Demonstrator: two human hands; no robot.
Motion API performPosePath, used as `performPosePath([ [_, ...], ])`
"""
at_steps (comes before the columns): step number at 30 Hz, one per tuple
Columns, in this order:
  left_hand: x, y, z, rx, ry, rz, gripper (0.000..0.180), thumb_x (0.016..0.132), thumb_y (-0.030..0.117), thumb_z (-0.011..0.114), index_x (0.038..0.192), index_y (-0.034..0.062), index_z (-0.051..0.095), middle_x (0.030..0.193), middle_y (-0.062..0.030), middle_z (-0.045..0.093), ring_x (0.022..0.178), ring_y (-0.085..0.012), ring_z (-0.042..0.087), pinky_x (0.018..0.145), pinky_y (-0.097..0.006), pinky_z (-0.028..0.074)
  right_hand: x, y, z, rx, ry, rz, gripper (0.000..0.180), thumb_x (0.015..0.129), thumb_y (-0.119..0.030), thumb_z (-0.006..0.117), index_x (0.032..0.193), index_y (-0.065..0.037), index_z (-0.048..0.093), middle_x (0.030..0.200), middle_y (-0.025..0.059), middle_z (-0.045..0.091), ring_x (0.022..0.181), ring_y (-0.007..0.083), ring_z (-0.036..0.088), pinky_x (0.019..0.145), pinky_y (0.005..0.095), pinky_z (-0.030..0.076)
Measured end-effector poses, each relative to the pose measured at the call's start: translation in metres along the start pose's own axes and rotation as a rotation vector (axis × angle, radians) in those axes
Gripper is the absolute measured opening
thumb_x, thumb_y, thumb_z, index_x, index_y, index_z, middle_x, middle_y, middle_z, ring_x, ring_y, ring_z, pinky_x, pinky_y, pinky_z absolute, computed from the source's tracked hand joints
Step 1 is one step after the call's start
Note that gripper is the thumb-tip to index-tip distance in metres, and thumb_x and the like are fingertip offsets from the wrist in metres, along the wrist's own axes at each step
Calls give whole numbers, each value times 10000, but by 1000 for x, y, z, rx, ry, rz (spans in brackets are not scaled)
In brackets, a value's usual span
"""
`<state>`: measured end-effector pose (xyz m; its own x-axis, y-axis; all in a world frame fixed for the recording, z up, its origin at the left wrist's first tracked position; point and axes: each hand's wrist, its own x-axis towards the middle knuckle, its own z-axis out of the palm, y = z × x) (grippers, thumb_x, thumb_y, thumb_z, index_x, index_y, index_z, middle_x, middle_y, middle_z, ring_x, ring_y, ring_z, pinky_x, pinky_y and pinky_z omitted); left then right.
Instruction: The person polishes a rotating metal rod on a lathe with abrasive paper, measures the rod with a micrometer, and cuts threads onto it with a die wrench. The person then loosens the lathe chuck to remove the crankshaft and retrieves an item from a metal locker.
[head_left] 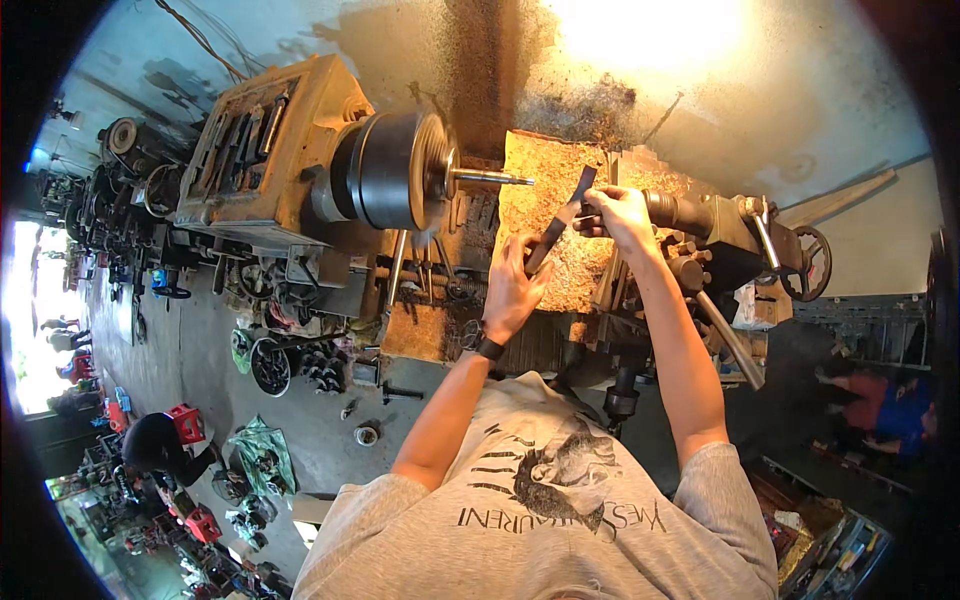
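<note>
A dark, narrow flat strip (552, 234) slants up and to the right between my hands, over the middle of a lathe. Its exact kind is unclear; a paler patch shows near its middle. My left hand (513, 287) is closed on the lower end. Around the upper part, the fingers of my right hand (622, 214) are pinched. To the left, a thin shiny metal shaft (495, 177) sticks out of the lathe's dark round chuck (395, 172), apart from the strip. Behind and below the strip lies a chip-covered board or sheet (545, 160).
Several tools lie on the rusty headstock (310, 120). On the right are the tailstock (735, 225), its handwheel (808, 262) and a long lever (730, 340). A black basin of parts (271, 366) and a small can (366, 435) stand on the floor. Another person (160, 450) crouches at lower left.
</note>
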<state>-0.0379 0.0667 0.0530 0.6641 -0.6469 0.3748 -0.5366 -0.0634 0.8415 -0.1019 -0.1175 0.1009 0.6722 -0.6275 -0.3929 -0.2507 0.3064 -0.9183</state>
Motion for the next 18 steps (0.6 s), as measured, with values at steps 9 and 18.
performPosePath([
  [9, 7, -23, 17, -153, 141, -283, 143, 863, 72, 611, 940, -44, 643, 812, -128, 671, 692, -189, 656, 602, -294, 508, 28, -22, 9, -191, 26, 43, 196, 893, -133, 564, 942, 54, 599, 773, 125, 663, 617, 194, 669, 538, 278, 564],
  [18, 52, -42, 43, -989, 215, -759, 230, 895, 120, 591, 1055, -44, 608, 944, -117, 648, 801, -207, 651, 676, -356, 567, 60, -16, 43, -852, -83, -473, 206, 828, -161, 637, 982, -31, 678, 980, 179, 666, 871, 253, 653, 796, 343, 511],
])
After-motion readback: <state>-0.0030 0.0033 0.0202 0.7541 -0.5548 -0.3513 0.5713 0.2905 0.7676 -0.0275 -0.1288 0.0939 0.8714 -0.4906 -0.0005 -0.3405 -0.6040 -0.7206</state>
